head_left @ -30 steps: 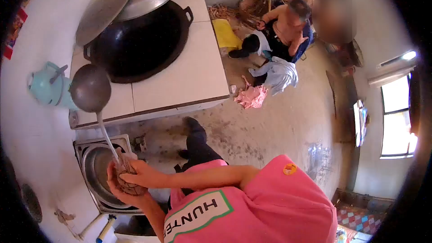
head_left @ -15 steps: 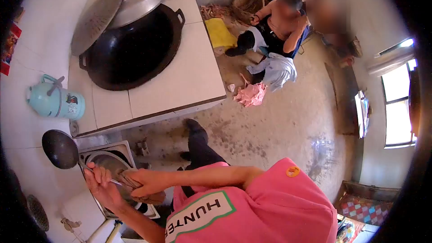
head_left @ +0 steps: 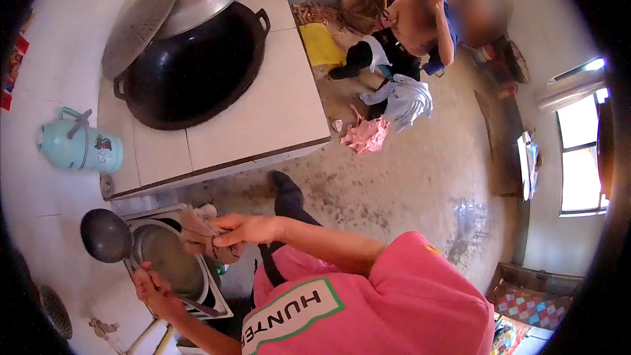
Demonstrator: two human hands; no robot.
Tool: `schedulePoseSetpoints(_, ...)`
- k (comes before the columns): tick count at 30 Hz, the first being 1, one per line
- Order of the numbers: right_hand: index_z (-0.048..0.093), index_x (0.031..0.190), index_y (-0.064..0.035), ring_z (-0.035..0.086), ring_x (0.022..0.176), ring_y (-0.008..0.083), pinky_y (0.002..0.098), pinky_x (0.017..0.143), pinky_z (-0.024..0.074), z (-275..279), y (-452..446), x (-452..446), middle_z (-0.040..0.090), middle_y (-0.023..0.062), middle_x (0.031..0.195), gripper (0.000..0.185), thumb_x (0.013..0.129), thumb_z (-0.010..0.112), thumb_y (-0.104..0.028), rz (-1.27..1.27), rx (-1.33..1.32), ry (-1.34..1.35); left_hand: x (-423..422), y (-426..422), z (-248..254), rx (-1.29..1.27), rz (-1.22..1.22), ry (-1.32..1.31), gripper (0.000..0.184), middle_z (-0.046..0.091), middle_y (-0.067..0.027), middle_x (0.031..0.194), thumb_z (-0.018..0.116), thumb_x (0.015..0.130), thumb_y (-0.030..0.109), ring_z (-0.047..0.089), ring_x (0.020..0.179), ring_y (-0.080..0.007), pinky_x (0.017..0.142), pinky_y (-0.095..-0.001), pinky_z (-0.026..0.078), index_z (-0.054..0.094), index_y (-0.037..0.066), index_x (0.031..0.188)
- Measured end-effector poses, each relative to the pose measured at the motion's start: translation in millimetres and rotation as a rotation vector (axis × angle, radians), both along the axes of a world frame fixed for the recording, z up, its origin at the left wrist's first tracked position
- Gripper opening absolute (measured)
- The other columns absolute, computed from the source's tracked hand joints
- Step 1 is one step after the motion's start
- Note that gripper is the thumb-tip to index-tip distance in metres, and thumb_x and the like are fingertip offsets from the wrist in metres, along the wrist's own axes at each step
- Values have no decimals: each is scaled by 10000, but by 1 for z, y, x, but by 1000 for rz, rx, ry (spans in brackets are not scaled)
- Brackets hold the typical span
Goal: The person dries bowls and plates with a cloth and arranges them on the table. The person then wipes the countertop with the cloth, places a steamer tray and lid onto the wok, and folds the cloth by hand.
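Observation:
My left hand (head_left: 156,291) is closed round the handle of a ladle (head_left: 105,236), whose dark round bowl points away to the left. The handle's far end sticks out past my wrist. In my right hand (head_left: 248,230) is a crumpled brownish cloth (head_left: 200,233), gripped between thumb and fingers and apart from the ladle. Below both hands, a round metal pot (head_left: 139,240) holding cloudy liquid sits in a pale square frame.
A large black wok (head_left: 190,72) with two leaning lids (head_left: 197,0) is set in the tiled counter (head_left: 263,115). A turquoise thermos (head_left: 79,143) stands at its left end. Another person (head_left: 411,29) sits at the back near pink cloth (head_left: 367,135) on the floor.
My right hand has drawn the cloth away from the ladle handle, up and to the right. My left hand and the ladle have shifted down and right. The seated person has raised an arm.

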State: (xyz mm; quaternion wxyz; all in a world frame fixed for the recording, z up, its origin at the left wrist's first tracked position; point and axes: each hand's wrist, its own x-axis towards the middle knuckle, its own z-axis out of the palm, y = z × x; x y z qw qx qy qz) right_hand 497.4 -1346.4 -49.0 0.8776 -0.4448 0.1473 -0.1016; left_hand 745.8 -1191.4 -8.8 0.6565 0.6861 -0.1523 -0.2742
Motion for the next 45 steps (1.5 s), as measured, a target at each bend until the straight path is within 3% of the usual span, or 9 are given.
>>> schedulePoseSetpoints(4, 573, 1139, -48, 506, 1006, 119, 291, 833, 453, -33, -11, 3, 580, 23, 1049, 369, 882, 688, -287, -158, 99, -148, -15, 6, -14, 68, -93, 35, 226, 381, 61, 574, 570, 982, 259, 256, 457, 2, 394, -195, 144, 606, 36, 968)
schedulePoseSetpoints(7, 570, 1161, -43, 541, 1000, 128, 297, 855, 468, -7, -9, -4, 601, 32, 1074, 415, 847, 724, -268, -223, 479, -223, -17, 12, -19, 80, -149, 109, 190, 453, 69, 593, 542, 994, 228, 309, 433, -9, 371, -188, 195, 619, 54, 982)
schedulePoseSetpoints(13, 525, 1278, -6, 565, 1092, 164, 338, 963, 452, -5, -12, -2, 602, 64, 1214, 573, 823, 761, -260, -254, 369, -295, -19, 9, -28, 116, -169, 95, 201, 409, 53, 576, 571, 978, 226, 265, 457, -7, 402, -199, 165, 626, 35, 949)
schedulePoseSetpoints(19, 582, 1150, -2, 567, 914, 104, 279, 813, 485, 8, -33, -4, 625, 32, 1074, 380, 815, 714, -122, -310, -160, -62, -24, 2, -27, 261, -325, -186, 215, 435, 51, 606, 575, 968, 201, 351, 504, -13, 443, -199, 215, 629, 37, 839)
schedulePoseSetpoints(22, 588, 1122, -15, 535, 933, 92, 272, 785, 464, 37, -30, -10, 630, 28, 1015, 334, 817, 689, -109, -282, -173, -133, -25, 4, -31, 385, -377, -288, 225, 427, 51, 611, 563, 963, 186, 372, 525, -29, 454, -209, 245, 621, 31, 812)
schedulePoseSetpoints(29, 587, 1022, 9, 558, 845, 161, 295, 748, 442, 71, -27, 8, 588, 70, 866, 311, 765, 717, -107, -179, -427, -331, -12, -4, -52, 283, -725, -786, 112, 511, -180, 623, 565, 886, 81, 427, 499, -253, 484, -379, 369, 613, -5, 835)
schedulePoseSetpoints(35, 565, 887, 38, 599, 826, 442, 460, 760, 491, 5, -50, 49, 624, 216, 790, 316, 727, 623, -228, -270, -1256, 229, -42, -20, 5, 419, -1022, -1048, 98, 569, -235, 671, 617, 860, 118, 539, 611, -426, 528, -471, 404, 600, 27, 829)
schedulePoseSetpoints(39, 455, 1172, 33, 587, 941, 450, 491, 791, 493, -25, -43, 52, 620, 252, 974, 526, 791, 623, -288, -41, -1078, 378, -47, -20, 18, 579, -1113, -1185, 150, 581, -190, 653, 611, 876, 154, 585, 645, -422, 558, -507, 417, 551, 59, 777)
schedulePoseSetpoints(45, 479, 1206, -1, 636, 983, 372, 449, 799, 510, 6, -26, 51, 640, 202, 1056, 646, 739, 728, -372, -290, -1374, 841, -44, -19, 17, 670, -1199, -1232, 147, 618, -171, 686, 605, 884, 178, 604, 647, -398, 580, -502, 440, 569, 71, 790)
